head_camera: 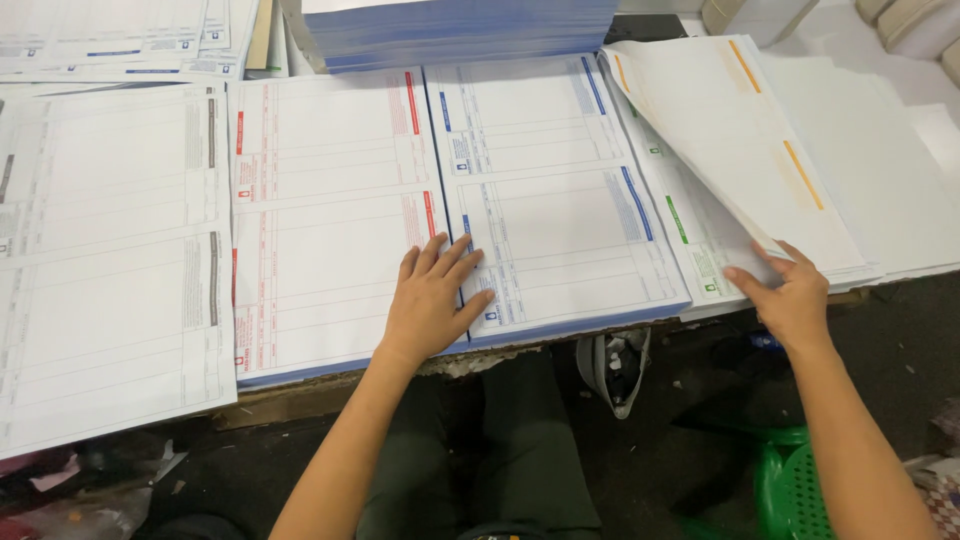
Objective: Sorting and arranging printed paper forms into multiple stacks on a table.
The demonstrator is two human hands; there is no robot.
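The left hand (432, 298) lies flat, fingers spread wide, across the seam between the smooth red-printed stack (325, 215) and the blue-printed stack (555, 190) of paper forms. The right hand (790, 295) pinches a thin, curling orange-striped sheet (735, 150), seemingly lifted off the green-printed stack (700, 255).

Bright, even overhead light washes the paper stacks (330, 210), nearly bleaching the white sheets (880, 170) at upper right. Below the table edge the floor (640, 470) drops dim and murky. Straight edges bow slightly toward the corners, while the centre holds sharp with soft shadows.
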